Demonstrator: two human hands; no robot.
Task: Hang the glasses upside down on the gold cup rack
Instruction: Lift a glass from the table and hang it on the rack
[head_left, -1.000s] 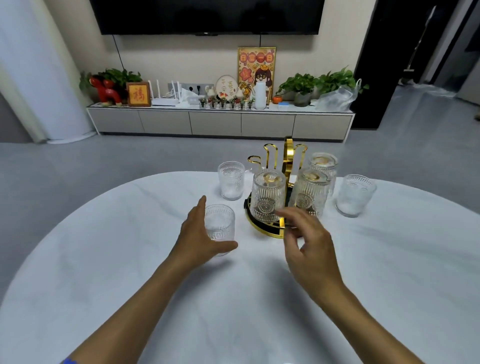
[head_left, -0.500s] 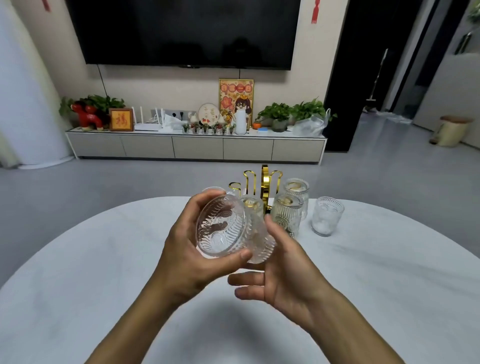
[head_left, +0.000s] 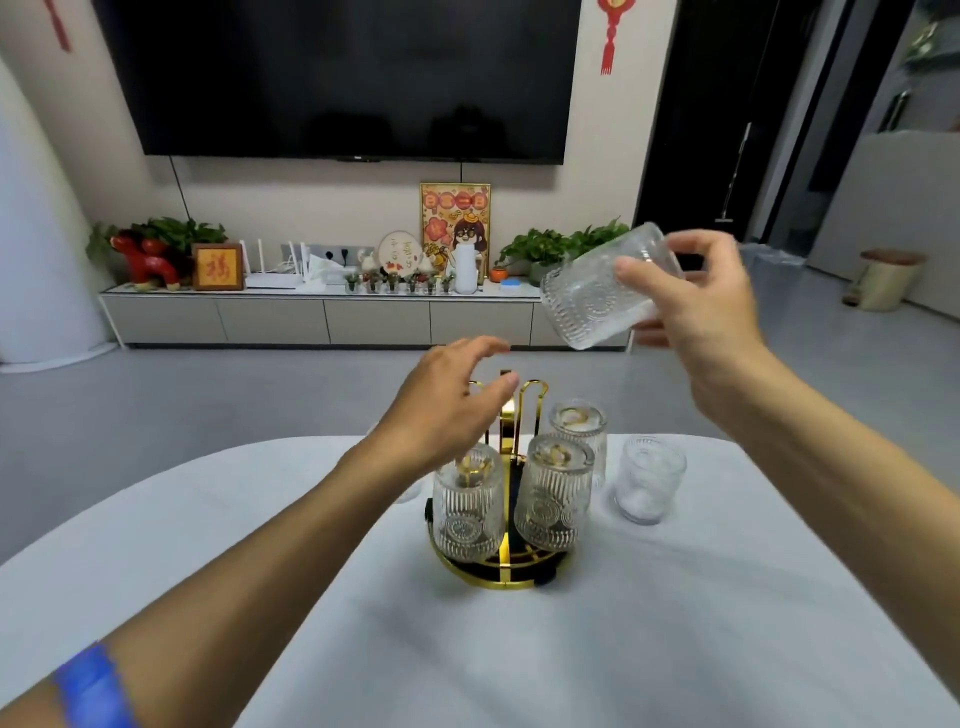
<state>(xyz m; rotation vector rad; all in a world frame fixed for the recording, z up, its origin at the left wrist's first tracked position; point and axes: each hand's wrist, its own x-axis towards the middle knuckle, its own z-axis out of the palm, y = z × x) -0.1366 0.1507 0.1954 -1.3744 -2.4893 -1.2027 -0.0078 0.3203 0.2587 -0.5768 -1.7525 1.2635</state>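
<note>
The gold cup rack (head_left: 505, 579) stands on the white table (head_left: 675, 623), with three ribbed glasses hung upside down on it: front left (head_left: 467, 512), front right (head_left: 553, 499), back right (head_left: 582, 431). My right hand (head_left: 696, 306) holds a fourth ribbed glass (head_left: 597, 293) tilted in the air, high and to the right of the rack. My left hand (head_left: 447, 410) hovers open over the rack's top hooks, fingers spread, holding nothing. One upright glass (head_left: 647, 478) stands on the table right of the rack. Another glass left of the rack is mostly hidden behind my left forearm.
Beyond the table's far edge lies grey floor, then a low TV cabinet (head_left: 322, 317) with plants and ornaments under a wall-mounted TV (head_left: 343, 78). A small bin (head_left: 888, 278) stands at the far right.
The glass passed from my left hand to my right, which lifted it up and to the right. My left hand let go and moved over the rack's hooks.
</note>
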